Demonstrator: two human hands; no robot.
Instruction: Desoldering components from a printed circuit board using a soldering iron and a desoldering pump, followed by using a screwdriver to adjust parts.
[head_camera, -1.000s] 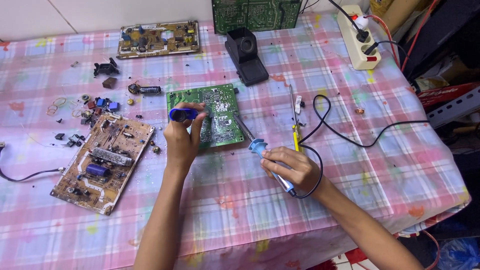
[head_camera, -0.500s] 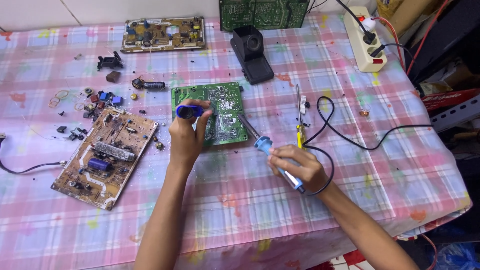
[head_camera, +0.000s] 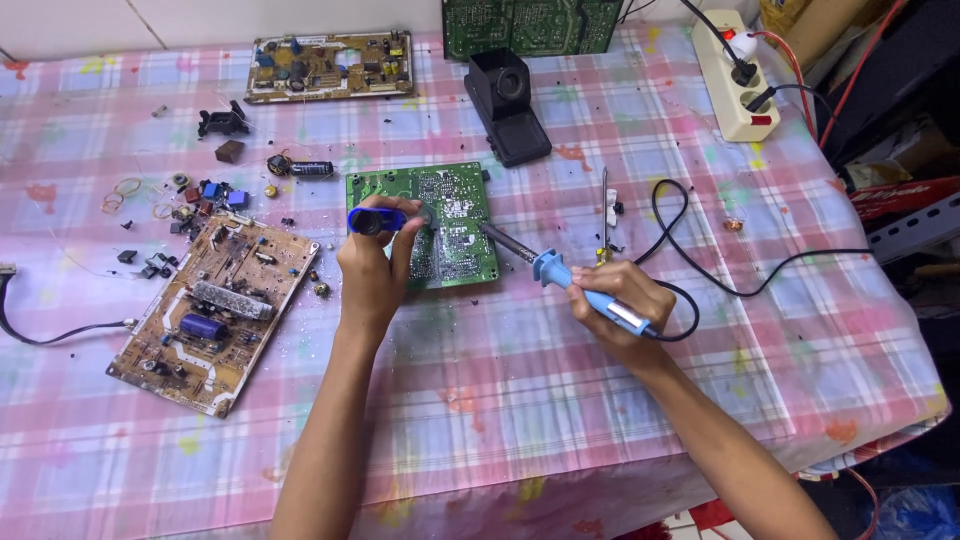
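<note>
A green circuit board (head_camera: 445, 215) lies flat on the checked tablecloth. My left hand (head_camera: 372, 275) rests on its left edge and grips a blue desoldering pump (head_camera: 374, 220), held over the board. My right hand (head_camera: 617, 300) holds a blue-handled soldering iron (head_camera: 560, 272) whose metal tip (head_camera: 488, 232) points left and touches the board's right side. The iron's black cord (head_camera: 700, 270) loops away to the right.
A brown circuit board (head_camera: 210, 310) lies at the left with several loose parts (head_camera: 190, 200) above it. A black iron stand (head_camera: 507, 105), another brown board (head_camera: 330, 65), a green board (head_camera: 530, 25) and a white power strip (head_camera: 735, 85) sit at the back.
My right hand has swung the soldering iron up and left, bringing its tip onto the green board. My left hand has stayed on the board with the pump.
</note>
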